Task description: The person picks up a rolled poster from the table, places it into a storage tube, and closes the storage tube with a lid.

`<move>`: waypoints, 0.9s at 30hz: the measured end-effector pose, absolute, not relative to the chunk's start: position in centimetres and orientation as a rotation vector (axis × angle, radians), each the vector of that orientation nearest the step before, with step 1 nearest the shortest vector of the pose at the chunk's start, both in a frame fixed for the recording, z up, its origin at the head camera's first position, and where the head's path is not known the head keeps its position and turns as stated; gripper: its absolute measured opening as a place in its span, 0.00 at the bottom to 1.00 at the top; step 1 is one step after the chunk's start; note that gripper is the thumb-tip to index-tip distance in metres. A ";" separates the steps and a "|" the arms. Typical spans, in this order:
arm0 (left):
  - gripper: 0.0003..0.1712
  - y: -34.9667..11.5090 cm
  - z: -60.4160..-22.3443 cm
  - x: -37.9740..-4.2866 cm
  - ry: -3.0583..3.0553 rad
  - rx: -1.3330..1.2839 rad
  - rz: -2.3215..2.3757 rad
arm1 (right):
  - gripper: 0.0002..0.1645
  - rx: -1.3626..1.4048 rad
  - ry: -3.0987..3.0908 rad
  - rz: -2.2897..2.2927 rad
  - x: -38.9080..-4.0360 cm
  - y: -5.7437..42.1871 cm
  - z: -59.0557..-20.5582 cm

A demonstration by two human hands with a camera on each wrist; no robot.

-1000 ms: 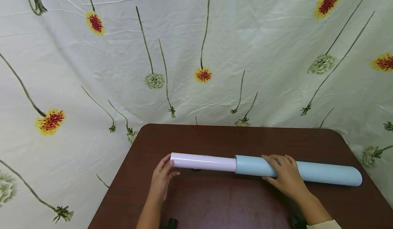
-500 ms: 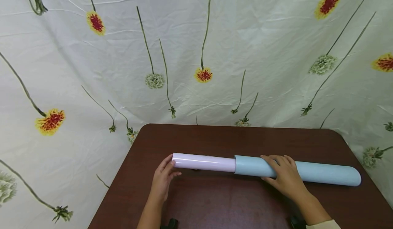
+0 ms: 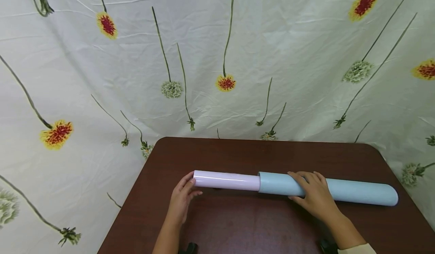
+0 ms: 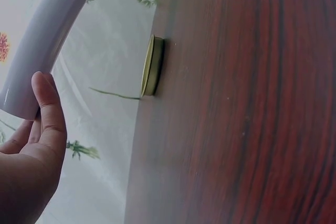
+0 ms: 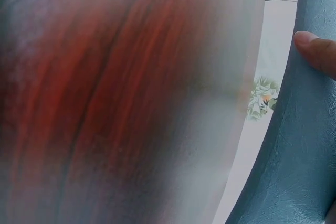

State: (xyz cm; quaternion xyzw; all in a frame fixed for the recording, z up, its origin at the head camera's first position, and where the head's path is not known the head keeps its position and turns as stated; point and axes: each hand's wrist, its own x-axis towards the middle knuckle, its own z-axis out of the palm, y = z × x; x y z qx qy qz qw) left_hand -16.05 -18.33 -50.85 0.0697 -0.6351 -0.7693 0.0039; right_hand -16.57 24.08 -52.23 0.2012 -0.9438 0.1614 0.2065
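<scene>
A glossy lilac tube [image 3: 225, 180] runs into the mouth of a wider light blue tube [image 3: 360, 191], which has a rounded far right end. My left hand [image 3: 183, 197] holds the lilac tube's free end, thumb on the near side. In the left wrist view the same thumb and fingers [image 4: 50, 100] pinch that end. My right hand [image 3: 316, 197] grips the blue tube left of its middle, from above. Its thumb [image 5: 315, 48] lies along the blue surface in the right wrist view. The inner end of the lilac tube is hidden.
Beneath is a dark brown wooden table [image 3: 238, 223] with rounded far corners. A shallow gold lid [image 4: 152, 66] sits on it, mostly hidden behind the lilac tube in the head view. A white flowered cloth [image 3: 204, 57] hangs behind.
My left hand and the lilac tube's free end have moved slightly right. The blue tube and my right hand have shifted slightly left, so less of the lilac tube shows.
</scene>
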 end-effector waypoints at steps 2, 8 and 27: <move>0.25 -18.2 -50.9 -16.1 -1.985 0.227 -2.414 | 0.52 0.562 -2.631 0.452 -16.6 24.0 -52.2; 0.25 -18.1 -51.2 -16.2 -1.991 0.239 -2.417 | 0.52 0.564 -2.636 0.456 -16.6 23.9 -52.1; 0.26 -17.4 -50.9 -15.8 -2.050 0.202 -2.411 | 0.53 0.573 -2.624 0.469 -16.4 23.6 -51.9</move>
